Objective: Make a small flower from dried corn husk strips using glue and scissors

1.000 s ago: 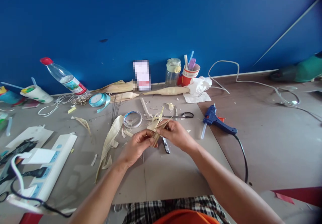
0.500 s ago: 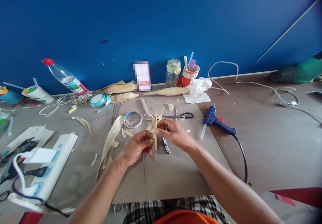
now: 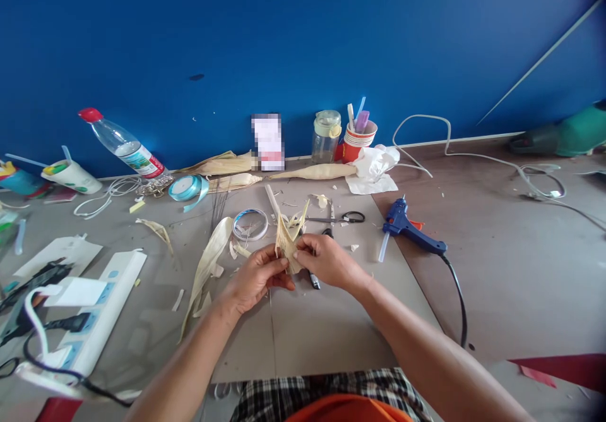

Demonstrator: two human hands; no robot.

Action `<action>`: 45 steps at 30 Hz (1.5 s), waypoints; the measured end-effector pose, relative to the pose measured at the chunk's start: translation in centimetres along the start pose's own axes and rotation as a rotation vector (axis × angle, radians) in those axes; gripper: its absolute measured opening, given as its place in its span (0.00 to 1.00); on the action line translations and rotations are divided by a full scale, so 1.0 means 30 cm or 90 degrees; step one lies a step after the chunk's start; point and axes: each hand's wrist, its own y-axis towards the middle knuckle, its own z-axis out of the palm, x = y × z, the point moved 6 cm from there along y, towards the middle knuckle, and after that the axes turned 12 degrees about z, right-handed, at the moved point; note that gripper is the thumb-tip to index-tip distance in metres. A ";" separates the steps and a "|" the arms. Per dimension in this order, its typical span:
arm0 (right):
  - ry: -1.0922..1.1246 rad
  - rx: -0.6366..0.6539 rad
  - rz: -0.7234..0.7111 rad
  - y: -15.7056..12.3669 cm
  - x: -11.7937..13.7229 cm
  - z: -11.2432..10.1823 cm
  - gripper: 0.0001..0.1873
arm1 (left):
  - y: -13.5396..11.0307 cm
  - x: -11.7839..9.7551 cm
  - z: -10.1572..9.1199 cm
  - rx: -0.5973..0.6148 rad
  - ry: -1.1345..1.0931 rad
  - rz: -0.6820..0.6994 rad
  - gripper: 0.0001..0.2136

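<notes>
"Item one?"
"Husk [image 3: 286, 245]: being held over the table [image 3: 341, 340], between left hand [image 3: 260, 277] and right hand [image 3: 329, 259], tips pointing forward."
"State of hands?"
"Both pinching it, left side and right side."
"Nearby?"
"Cutter [image 3: 314, 280]: lying partly hidden under the right hand. Tape [image 3: 250, 238]: lying beyond the left. Scissors [image 3: 338, 221]: lying farther forward. Glue gun [image 3: 411, 231]: resting rightward, well apart."

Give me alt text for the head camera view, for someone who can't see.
A bare left hand and a bare right hand hold a pale tan dry husk over a cluttered grey tabletop; a blue plastic glue gun lies at right.
</notes>
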 end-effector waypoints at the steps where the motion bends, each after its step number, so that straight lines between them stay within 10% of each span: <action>1: 0.003 0.001 0.001 0.001 -0.003 -0.002 0.06 | 0.000 0.002 0.000 0.003 -0.002 -0.006 0.10; 45: -0.116 -0.226 -0.057 0.053 -0.047 -0.136 0.08 | 0.006 -0.021 -0.057 -0.113 0.008 0.062 0.07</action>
